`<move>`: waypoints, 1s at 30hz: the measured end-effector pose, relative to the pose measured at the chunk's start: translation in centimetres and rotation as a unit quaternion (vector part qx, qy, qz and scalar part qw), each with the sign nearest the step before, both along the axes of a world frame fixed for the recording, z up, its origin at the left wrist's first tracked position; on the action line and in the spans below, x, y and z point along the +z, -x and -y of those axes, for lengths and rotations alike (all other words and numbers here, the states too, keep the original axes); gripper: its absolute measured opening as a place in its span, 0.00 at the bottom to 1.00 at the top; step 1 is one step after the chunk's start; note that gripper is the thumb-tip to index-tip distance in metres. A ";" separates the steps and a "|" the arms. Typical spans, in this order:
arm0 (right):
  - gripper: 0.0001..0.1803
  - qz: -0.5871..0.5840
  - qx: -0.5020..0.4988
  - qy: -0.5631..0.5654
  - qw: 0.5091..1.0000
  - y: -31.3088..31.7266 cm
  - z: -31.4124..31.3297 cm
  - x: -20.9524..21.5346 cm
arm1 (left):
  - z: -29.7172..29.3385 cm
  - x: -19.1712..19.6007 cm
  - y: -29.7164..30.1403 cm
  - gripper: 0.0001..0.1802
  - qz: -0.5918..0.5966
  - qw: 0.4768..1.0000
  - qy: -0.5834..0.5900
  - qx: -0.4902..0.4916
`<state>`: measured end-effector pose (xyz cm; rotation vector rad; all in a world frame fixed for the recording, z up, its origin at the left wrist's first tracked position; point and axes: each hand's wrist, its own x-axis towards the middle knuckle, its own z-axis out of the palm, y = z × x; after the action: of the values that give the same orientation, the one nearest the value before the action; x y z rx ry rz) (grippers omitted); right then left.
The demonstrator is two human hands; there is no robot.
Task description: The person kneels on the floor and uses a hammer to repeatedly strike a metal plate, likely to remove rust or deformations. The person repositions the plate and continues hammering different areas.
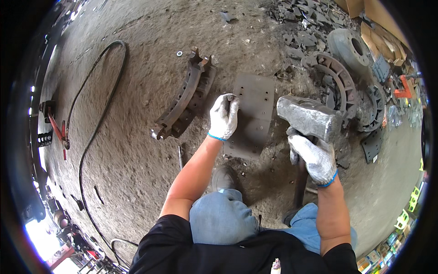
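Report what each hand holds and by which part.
Right hand: the hammer, by its handle just below the head. Left hand: fingers curled; cannot tell whether they hold anything.

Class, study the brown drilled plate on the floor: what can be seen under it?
Rough floor shows around the drilled plate, but whatever lies directly beneath is covered. The left hand also hides part of the plate's left edge.

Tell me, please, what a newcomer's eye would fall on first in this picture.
Probably the hammer, its bulky grey head raised in the right grip, right of centre. Next come the curved brake shoe, lying left of the left grip, and the drilled plate between the two hands. A black hose loops down the left side.
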<state>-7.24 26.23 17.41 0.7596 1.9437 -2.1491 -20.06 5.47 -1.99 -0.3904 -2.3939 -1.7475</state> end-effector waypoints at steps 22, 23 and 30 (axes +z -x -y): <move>0.05 0.030 0.258 -0.036 0.965 8.4 4.6 0.1 | 0.4 -1.2 0.5 0.11 -0.218 0.970 0.100 -0.046; 0.06 0.066 0.238 -0.048 0.968 8.9 4.8 -0.2 | 0.1 -0.9 0.5 0.11 -0.203 0.972 0.109 -0.045; 0.11 -0.153 0.188 -0.107 0.964 9.7 6.9 5.3 | 1.1 0.4 0.2 0.11 -0.164 0.980 0.108 -0.023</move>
<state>-16.92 19.35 22.70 0.0605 2.2739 -1.9318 -20.26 4.35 -1.57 -0.7072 -2.3495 -1.3171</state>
